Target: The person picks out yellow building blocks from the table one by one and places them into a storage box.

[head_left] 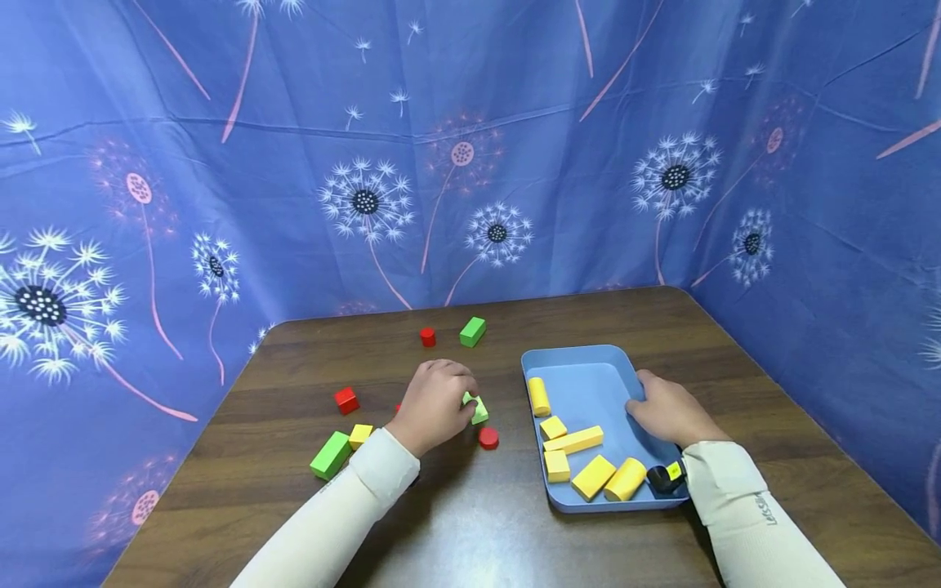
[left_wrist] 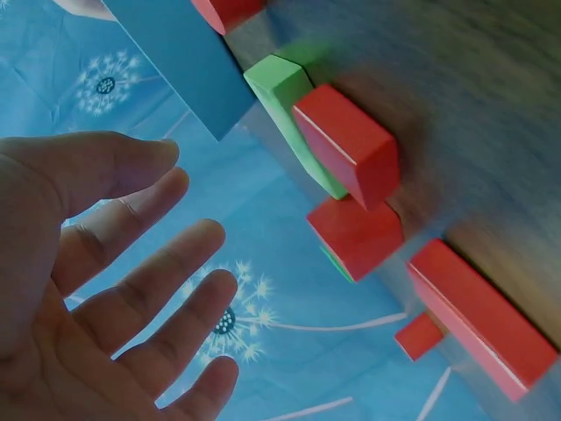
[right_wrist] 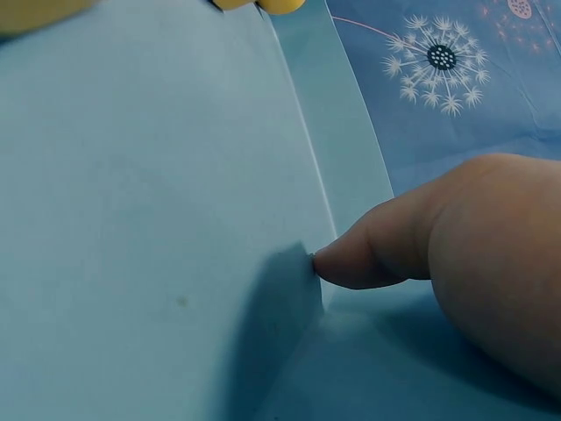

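My left hand (head_left: 437, 404) hovers over the middle of the table, its fingers loosely bent and nothing between them. Just beyond its fingertips is a light green block (head_left: 479, 410), partly hidden by the hand. In the left wrist view, red blocks (left_wrist: 351, 145) lie beside that green block (left_wrist: 302, 145), away from the fingers. A red round piece (head_left: 488, 438) sits near the same hand. My right hand (head_left: 672, 408) grips the right wall of a blue tray (head_left: 581, 353), thumb (right_wrist: 377, 250) inside it. Several yellow blocks (head_left: 573, 441) lie along the tray's left and near sides.
Left of my left hand are a red block (head_left: 346, 400), a yellow block (head_left: 360, 436) and a green block (head_left: 331, 456). Farther back stand a red cylinder (head_left: 428, 336) and another green block (head_left: 473, 331). A patterned blue cloth (head_left: 573, 204) hangs behind the wooden table (head_left: 353, 343).
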Available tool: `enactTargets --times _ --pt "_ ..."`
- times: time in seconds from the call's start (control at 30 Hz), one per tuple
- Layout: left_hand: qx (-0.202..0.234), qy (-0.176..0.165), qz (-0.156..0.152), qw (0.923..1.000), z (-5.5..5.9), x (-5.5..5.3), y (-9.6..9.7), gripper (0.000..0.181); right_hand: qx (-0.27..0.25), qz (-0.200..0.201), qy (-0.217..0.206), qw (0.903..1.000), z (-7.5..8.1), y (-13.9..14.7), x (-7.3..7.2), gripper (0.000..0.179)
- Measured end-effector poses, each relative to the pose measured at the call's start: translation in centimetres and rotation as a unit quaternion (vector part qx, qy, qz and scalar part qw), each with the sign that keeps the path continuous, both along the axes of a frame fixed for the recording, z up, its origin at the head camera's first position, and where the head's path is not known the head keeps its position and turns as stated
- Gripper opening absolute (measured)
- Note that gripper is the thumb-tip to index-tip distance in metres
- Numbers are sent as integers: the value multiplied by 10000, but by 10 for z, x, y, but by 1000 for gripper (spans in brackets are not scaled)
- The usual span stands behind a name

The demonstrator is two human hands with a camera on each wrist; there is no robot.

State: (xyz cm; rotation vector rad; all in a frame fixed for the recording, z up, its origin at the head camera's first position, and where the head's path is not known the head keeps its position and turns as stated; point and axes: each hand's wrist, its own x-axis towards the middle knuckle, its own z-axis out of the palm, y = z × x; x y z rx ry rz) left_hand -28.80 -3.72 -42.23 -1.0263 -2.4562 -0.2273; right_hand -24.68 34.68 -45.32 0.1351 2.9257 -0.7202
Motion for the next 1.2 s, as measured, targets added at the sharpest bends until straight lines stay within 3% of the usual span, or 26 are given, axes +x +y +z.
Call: enactTargets --times 0.2,0.97,1.2 --pt "245 98 22 9996 -1 3 -13 9 14 -11 -8 10000 1 1 0 73" --pt "705 -270 931 9928 0 18 -56 6 78 -19 -20 10000 -4 0 -2 73" --pt "885 -308 1047 9901 -4 19 -66 6 92 -6 13 10000 -4 0 -4 73"
